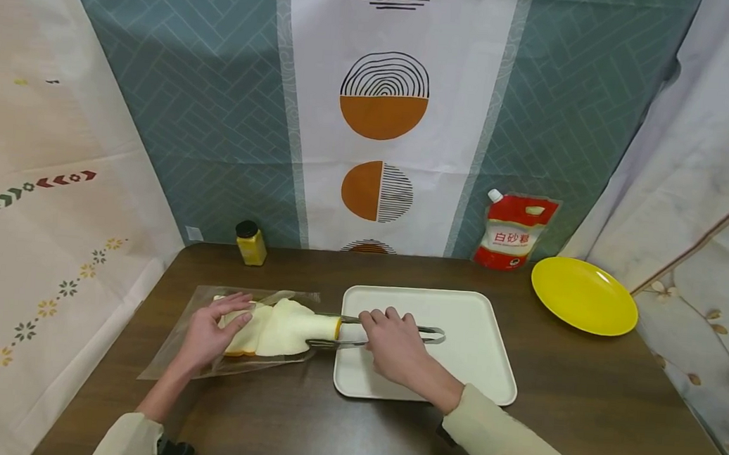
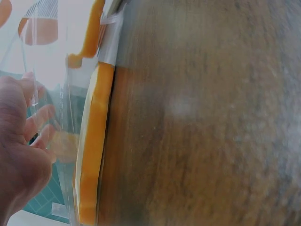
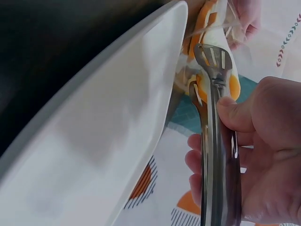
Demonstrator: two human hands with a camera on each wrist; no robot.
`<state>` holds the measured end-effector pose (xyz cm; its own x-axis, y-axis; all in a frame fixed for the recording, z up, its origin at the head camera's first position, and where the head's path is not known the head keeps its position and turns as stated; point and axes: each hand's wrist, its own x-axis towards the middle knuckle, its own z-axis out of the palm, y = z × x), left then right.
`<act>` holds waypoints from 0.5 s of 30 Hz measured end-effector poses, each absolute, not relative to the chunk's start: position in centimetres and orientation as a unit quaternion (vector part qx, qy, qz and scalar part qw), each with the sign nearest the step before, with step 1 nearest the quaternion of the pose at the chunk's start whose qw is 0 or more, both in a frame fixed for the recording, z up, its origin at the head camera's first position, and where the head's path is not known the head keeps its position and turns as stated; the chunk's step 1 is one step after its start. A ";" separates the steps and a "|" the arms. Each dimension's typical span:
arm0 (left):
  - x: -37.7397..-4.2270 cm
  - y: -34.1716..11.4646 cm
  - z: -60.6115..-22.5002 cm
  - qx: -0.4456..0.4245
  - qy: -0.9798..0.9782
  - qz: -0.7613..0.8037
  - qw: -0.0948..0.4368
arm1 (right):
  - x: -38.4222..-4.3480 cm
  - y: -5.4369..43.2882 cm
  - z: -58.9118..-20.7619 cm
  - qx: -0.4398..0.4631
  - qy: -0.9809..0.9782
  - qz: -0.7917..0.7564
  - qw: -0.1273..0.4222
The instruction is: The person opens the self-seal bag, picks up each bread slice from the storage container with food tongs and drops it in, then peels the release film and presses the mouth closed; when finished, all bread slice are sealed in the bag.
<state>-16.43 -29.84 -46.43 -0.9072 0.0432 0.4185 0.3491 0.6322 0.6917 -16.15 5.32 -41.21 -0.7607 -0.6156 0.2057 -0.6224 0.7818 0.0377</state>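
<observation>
My right hand [image 1: 394, 346] grips metal tongs [image 3: 218, 155] above the tray, thumb on one arm and fingers on the other. Their slotted heads lie on either side of a bread slice [image 1: 290, 328] with an orange-brown crust. Part of that slice sticks out of a clear plastic bag [image 1: 172, 344]. More bread [image 2: 94, 150] lies inside the bag, flat near the table. On the bag's left part, my left hand [image 1: 211, 329] holds the film between thumb and fingers. Its fingertips [image 2: 44, 125] show through the plastic in the left wrist view.
Below the tongs is a white tray [image 1: 493, 377] on the brown wooden table [image 1: 274, 426]. A yellow plate [image 1: 582, 295] stands at the right, beside a red and white pouch [image 1: 510, 234]. A black-lidded yellow jar [image 1: 251, 248] is at the back left.
</observation>
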 end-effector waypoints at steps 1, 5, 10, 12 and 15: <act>-16.4 -29.8 -46.4 -0.110 -0.885 -0.414 0.182 | -16.2 5.0 -41.2 0.332 -0.938 0.016 0.102; -16.4 -29.9 -46.4 -0.108 -0.885 -0.417 0.178 | -16.4 3.9 -41.2 0.337 -0.936 0.016 0.096; -16.4 -29.9 -46.4 -0.112 -0.882 -0.419 0.187 | -16.5 2.8 -41.3 0.336 -0.938 0.020 0.084; -16.5 -30.0 -46.5 -0.115 -0.879 -0.422 0.191 | -16.6 2.3 -41.4 0.335 -0.939 0.024 0.080; -16.5 -30.0 -46.5 -0.118 -0.878 -0.421 0.193 | -16.6 1.7 -41.6 0.333 -0.939 0.029 0.073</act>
<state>-16.48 -30.03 -46.50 -0.8977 0.0453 0.4382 0.3701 0.6171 0.6944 -16.61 1.65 -41.56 -0.7669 -0.6223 0.1570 -0.6308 0.7759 -0.0058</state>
